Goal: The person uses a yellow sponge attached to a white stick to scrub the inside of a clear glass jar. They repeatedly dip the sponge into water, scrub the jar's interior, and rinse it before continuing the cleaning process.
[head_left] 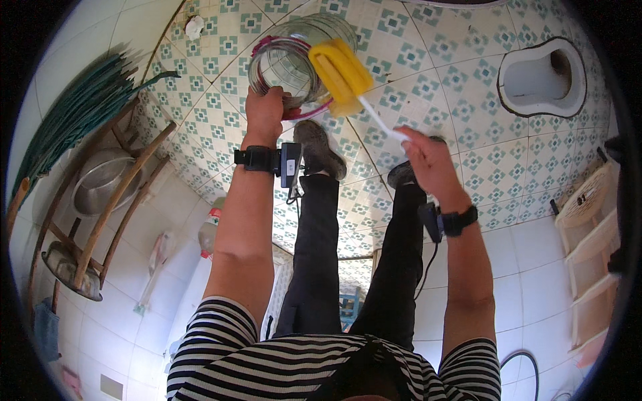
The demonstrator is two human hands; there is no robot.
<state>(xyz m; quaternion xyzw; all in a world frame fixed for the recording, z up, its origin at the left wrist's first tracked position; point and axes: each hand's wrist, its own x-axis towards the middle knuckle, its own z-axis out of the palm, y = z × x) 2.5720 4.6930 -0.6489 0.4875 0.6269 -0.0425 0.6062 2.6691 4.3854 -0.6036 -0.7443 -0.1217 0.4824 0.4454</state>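
A large clear jar [328, 29], ribbed and see-through, lies tilted over the patterned tile floor with its mouth towards me. Around its neck runs a magenta band [312, 111]. My left hand [265, 113] grips the near side of the jar's rim, some fingers hidden inside the mouth. In my right hand [430, 159] is the white handle [373, 115] of a sponge brush. Its yellow sponge head [346, 70] is just right of the jar's mouth and overlaps the rim in view; whether they touch, I cannot tell.
A squat toilet [534, 82] is set in the floor at the right. Leftward, a dark green broom [75, 120] leans near a wooden rack [113, 210] with metal basins [108, 183]. A pale shelf [572, 260] stands right. Crumpled white material [194, 27] lies at the far left.
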